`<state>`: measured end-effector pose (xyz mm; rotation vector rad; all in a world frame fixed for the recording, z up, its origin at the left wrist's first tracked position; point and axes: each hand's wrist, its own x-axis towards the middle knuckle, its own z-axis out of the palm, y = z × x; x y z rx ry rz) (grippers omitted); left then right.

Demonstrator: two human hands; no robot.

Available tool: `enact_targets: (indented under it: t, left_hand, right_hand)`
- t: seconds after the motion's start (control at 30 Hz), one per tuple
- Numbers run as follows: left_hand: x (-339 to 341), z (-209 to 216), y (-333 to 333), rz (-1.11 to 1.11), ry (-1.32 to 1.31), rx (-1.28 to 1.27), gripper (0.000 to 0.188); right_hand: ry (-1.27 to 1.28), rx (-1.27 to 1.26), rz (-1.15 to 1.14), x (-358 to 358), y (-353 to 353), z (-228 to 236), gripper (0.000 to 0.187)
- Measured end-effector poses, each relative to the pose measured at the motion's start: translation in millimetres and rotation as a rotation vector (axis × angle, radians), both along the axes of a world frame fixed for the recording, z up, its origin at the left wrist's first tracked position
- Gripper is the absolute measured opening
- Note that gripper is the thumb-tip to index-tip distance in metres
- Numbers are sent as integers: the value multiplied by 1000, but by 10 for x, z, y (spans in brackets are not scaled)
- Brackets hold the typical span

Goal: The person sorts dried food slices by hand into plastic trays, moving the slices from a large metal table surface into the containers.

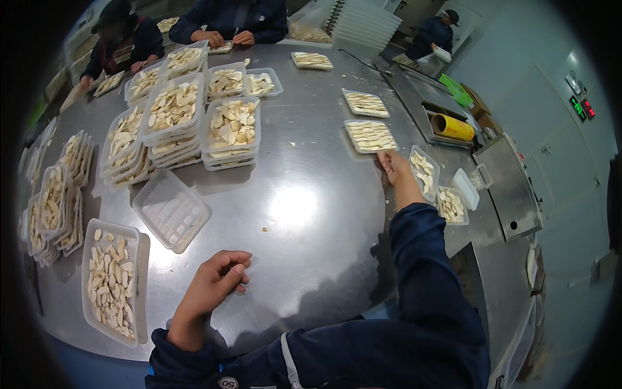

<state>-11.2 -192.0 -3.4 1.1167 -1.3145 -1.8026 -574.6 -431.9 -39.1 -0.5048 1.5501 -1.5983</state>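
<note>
Our right grip [394,166] meets the near edge of a filled tray [371,135] just ahead; we cannot tell if it is closed. Our left grip [223,275] is half-open, bare surface [324,249] stretching to its right.

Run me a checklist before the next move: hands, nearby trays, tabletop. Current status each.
1. Left hand free: ok, nothing visible in it, loosely curled over the tabletop.
2. Right hand at the nearest row-filled tray: ok, at its near edge.
3. Right-hand grip secure: cannot tell, fingers partly hidden.
4. Spare tray without slices: ok.
5. Loose slices in the large tray at lower left: ok.
6. Tabletop free of crumbs: not ok, a crumb lies near the left hand.
</note>
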Motion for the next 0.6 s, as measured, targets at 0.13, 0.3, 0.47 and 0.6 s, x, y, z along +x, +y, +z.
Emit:
enact_targets:
  t: [0.13, 0.3, 0.47, 0.6]
  left_hand:
    - [32, 103, 51, 30, -20, 22, 31]
    - [6, 60, -60, -32, -27, -11, 32]
    - [24, 90, -45, -41, -60, -8, 33]
    - [59, 109, -31, -45, -60, -51, 35]
  right_hand:
    - [-65, -55, -68, -26, -224, -113, 10]
    - [-28, 4, -3, -394, -460, -57, 12]
    - [-70, -65, -82, -350, -764, -208, 13]
    - [-54, -42, -18, -393, -1250, -360, 9]
